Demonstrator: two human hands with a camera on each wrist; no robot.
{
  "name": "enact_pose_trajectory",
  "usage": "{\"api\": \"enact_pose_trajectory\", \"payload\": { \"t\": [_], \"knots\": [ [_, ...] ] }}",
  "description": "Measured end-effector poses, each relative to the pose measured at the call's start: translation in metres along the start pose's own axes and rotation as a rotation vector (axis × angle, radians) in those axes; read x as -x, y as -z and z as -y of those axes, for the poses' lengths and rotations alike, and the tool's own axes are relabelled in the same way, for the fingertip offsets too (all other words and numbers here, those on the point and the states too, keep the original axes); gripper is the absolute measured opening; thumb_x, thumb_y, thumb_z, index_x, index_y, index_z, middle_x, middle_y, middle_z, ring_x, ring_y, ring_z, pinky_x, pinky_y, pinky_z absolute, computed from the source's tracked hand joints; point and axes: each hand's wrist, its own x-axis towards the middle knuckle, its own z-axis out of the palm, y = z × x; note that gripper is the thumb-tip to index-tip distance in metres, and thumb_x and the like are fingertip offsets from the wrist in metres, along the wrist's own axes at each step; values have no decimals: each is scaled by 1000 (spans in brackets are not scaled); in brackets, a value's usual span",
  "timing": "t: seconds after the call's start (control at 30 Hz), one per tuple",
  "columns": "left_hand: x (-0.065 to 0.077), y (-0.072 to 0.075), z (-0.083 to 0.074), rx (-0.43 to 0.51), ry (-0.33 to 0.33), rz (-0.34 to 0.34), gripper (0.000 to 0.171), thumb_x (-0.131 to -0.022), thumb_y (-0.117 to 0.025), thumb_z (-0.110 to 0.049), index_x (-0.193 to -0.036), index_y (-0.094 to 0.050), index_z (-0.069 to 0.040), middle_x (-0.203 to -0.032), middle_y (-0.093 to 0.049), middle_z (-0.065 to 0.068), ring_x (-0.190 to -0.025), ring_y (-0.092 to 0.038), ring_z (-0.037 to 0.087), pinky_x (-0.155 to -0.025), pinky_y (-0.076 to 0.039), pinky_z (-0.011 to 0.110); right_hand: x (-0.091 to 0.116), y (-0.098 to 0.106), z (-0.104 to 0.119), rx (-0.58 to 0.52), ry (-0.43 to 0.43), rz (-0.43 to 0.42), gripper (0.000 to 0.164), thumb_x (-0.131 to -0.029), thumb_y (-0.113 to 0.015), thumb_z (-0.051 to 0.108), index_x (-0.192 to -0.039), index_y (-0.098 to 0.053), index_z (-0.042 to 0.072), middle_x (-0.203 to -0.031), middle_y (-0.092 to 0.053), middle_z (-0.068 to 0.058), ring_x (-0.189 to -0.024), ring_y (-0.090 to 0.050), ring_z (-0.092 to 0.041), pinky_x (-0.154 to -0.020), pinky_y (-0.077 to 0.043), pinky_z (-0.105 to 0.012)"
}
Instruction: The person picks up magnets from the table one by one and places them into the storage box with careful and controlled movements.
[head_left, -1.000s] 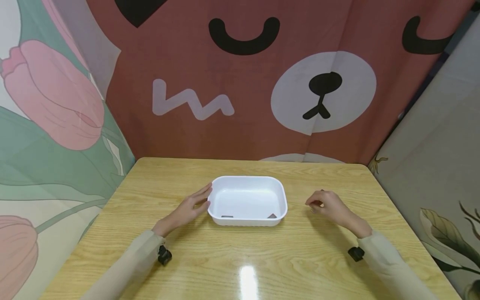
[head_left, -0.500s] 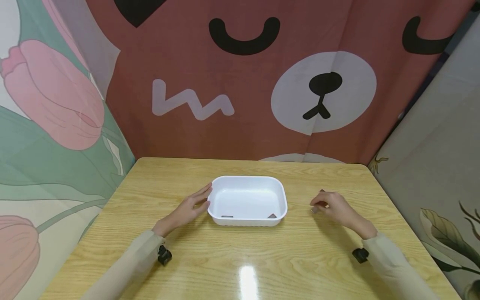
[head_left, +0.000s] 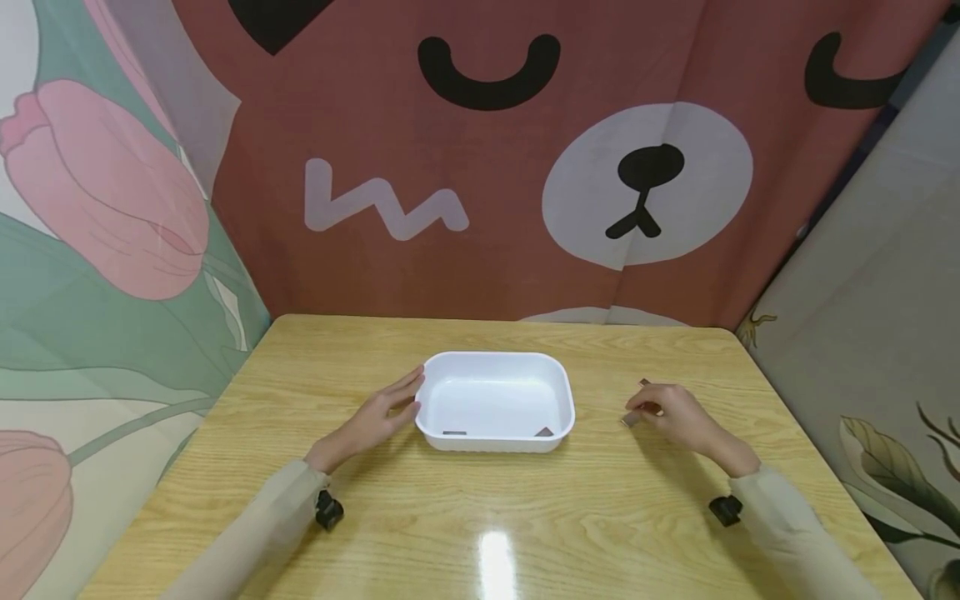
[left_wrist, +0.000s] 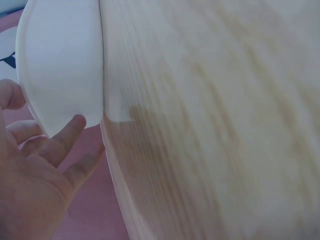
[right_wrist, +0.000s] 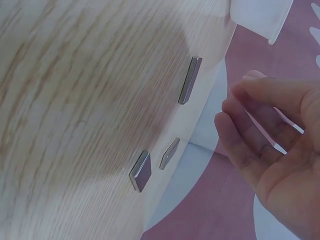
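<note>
Tray (head_left: 491,400) is seated on the wooden table (head_left: 405,525), touched at its left end by the left hand (head_left: 380,417), whose fingers are spread and fairly straight. Along its near wall, a flat piece (head_left: 454,433) and a pointed piece (head_left: 544,432) are seen inside. The right hand (head_left: 682,421) is held to the tray's right, fingers loosely bent, empty, near a metal bar (right_wrist: 190,81), a square block (right_wrist: 141,172) and a thin plate (right_wrist: 170,153), all laid apart on the wood.
</note>
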Motion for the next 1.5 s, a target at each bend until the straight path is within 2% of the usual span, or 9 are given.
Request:
{"api": "enact_pose_trajectory", "payload": {
  "t": [0.2, 0.47, 0.67, 0.9, 1.17, 1.3, 1.5],
  "knots": [
    [1, 0, 0, -11, 8, 0, 54, -103, -55, -18, -149, -38, 4, -160, -26, 11, -144, -28, 29, -115, -28, 45, 1, 0, -2, -15, -4, 19, 18, -80, -73, -12, -96, -74, -3, -90, -72, -11, -73, -67, -18, -63, -58, -31],
    [1, 0, 0, 4, 15, 5, 54, -103, -56, -17, -149, -37, 3, -161, -23, 4, -145, -26, 28, -115, -29, 43, 1, -1, -6, -34, 22, 51, 20, -81, -72, -13, -99, -74, -5, -97, -71, -15, -80, -67, -27, -64, -60, -33],
    [1, 0, 0, 6, 9, 3, 53, -103, -56, -15, -149, -37, 4, -161, -23, 6, -145, -26, 29, -114, -29, 44, 2, -5, -12, -43, 6, 92, 23, -81, -71, -13, -103, -73, -4, -102, -69, -16, -85, -67, -31, -67, -60, -34],
    [1, 1, -2, 3, 3, 2, 53, -102, -56, -14, -148, -37, 5, -160, -24, 7, -145, -26, 30, -114, -29, 44, 4, -9, -17, -71, 50, 116, 26, -80, -73, -12, -105, -72, -5, -105, -67, -20, -84, -67, -30, -67, -59, -36],
    [0, 1, -3, 10, -8, -4, 53, -102, -56, -11, -148, -37, 7, -159, -26, 17, -144, -28, 32, -111, -35, 46, 4, -11, -17, -16, 57, 135, 28, -79, -73, -14, -105, -72, -4, -103, -66, -17, -84, -67, -29, -67, -58, -33],
    [-1, 0, -2, 11, 0, -1, 53, -102, -57, -12, -148, -38, 6, -159, -26, 17, -144, -27, 31, -111, -36, 45, 3, -11, -16, 10, 67, 131, 28, -79, -73, -14, -105, -72, -3, -100, -68, -13, -86, -66, -28, -70, -58, -36],
    [0, 0, -1, 0, 13, 4, 53, -103, -56, -15, -149, -37, 4, -160, -25, 13, -145, -27, 29, -113, -32, 45, 3, -12, -19, -12, 88, 121, 25, -80, -75, -12, -99, -76, 3, -92, -68, -5, -81, -64, -22, -70, -58, -39]
  ]
}}
